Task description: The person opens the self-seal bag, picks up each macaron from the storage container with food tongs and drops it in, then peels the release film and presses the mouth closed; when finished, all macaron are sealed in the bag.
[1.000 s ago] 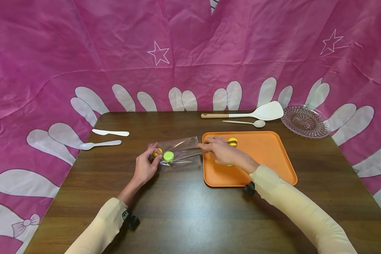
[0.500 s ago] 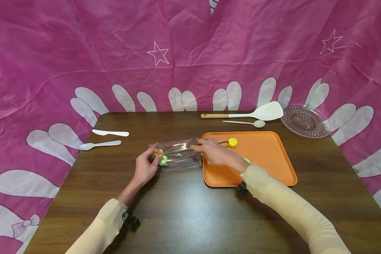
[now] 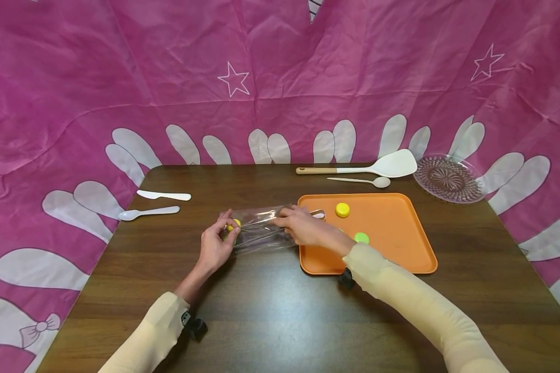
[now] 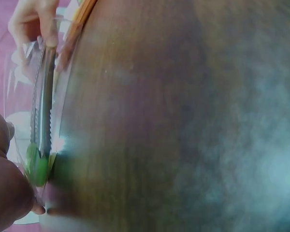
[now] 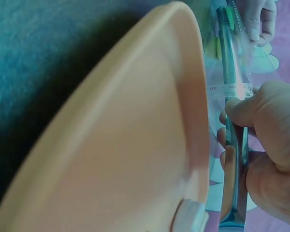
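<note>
My left hand (image 3: 217, 243) pinches the closed end of a clear plastic bag (image 3: 261, 213), beside a yellow macaron (image 3: 234, 225) inside it. Metal tongs (image 5: 236, 164) with serrated edges are in my right hand (image 3: 302, 226), thumb on one arm and fingers curled round the other. Their tips reach deep into the bag. In the left wrist view a green macaron (image 4: 40, 170) sits at the tongs' (image 4: 47, 104) tips, near the left fingers; whether the tips still squeeze it I cannot tell. From the head, the left hand mostly hides that macaron.
Right of the bag lies an orange tray (image 3: 392, 228) with a yellow macaron (image 3: 342, 210) and a green macaron (image 3: 361, 238). Behind it are a white spatula (image 3: 394, 163), a small spoon (image 3: 380, 182) and a glass plate (image 3: 448, 178). A white knife (image 3: 163, 195) and spoon (image 3: 151, 212) lie left.
My right hand has moved left with the tongs, and the green macaron has gone further into the bag towards the left fingers. The left hand keeps its place.
</note>
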A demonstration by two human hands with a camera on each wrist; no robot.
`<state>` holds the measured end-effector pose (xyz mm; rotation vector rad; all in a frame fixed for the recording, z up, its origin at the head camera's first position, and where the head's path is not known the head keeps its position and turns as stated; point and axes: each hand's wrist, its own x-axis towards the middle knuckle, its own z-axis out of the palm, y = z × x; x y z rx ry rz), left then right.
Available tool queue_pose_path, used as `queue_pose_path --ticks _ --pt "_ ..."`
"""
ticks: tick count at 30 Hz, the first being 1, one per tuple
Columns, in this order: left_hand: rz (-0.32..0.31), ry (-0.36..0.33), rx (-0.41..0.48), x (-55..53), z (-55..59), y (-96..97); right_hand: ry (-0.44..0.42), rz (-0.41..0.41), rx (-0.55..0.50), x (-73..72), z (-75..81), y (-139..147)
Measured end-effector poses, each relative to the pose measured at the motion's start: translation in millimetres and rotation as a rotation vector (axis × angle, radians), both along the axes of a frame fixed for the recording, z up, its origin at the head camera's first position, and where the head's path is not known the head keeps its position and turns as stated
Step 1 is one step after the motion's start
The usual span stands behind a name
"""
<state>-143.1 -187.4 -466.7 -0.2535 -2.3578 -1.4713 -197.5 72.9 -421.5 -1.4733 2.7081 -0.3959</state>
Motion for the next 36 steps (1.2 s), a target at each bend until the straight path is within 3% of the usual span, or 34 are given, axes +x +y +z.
queue_pose_path --ticks 11,18,27,36 --pt "-0.003 0.017 -0.013 -0.4 1.3 1.4 -0.03 -0.022 -0.006 -0.3 -7.5 -7.4" --pt "-0.014 0.03 -0.014 -2.1 1.8 1.8 -0.01 -0.028 -0.005 2.7 -1.2 -0.4" --pt "-0.01 0.044 0.003 -1.4 -0.5 1.2 0.007 -0.096 0.029 10.5 11.0 24.3" --pt "-0.003 0.054 0.008 -0.4 -2.9 -0.1 0.035 -0.155 0.06 27.9 18.8 64.2"
